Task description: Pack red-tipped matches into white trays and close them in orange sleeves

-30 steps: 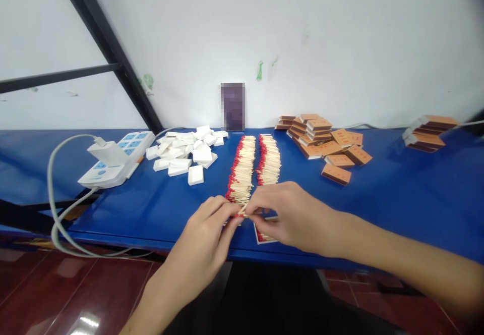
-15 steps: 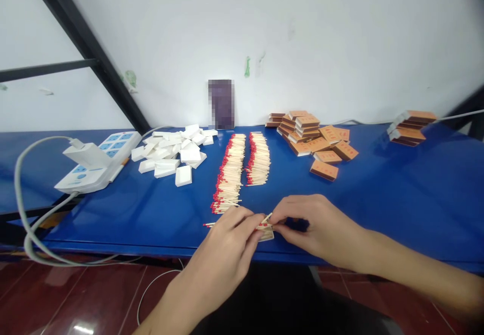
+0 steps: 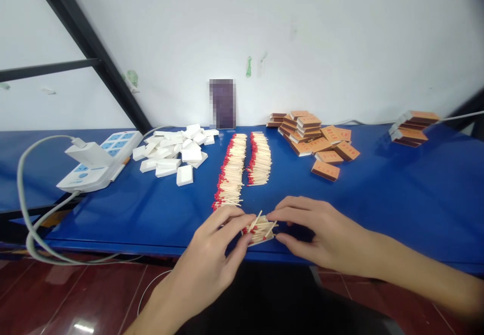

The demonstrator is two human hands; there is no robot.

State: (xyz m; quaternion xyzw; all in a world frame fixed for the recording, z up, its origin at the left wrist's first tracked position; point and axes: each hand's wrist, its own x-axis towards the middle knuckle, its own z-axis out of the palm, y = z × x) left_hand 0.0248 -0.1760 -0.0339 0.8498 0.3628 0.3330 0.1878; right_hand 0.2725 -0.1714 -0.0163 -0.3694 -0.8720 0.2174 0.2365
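Note:
At the table's front edge lies a white matchbox tray (image 3: 261, 243), filled with red-headed matches (image 3: 260, 230). A couple of these matches stick up at a slant above the rest. My left hand (image 3: 217, 249) grips the tray's left end between thumb and fingers. Around its right end are the thumb and index finger of my right hand (image 3: 317, 229), one at the back edge and one at the near corner. Just beyond my hands, loose matches lie in a long row (image 3: 231, 173) and a shorter row (image 3: 259, 159), heads to the left.
White empty trays (image 3: 174, 148) are heaped at the left, beside a power strip (image 3: 102, 161) with a plugged-in charger and cable. Orange matchbox sleeves (image 3: 315, 141) are piled right of centre. More orange boxes (image 3: 412, 128) are stacked far right. A blurred dark rectangle (image 3: 224, 104) leans against the wall.
My fingers have spread from their pinch over the tray to its two ends. Matches that were held together now lie in the tray, some crosswise.

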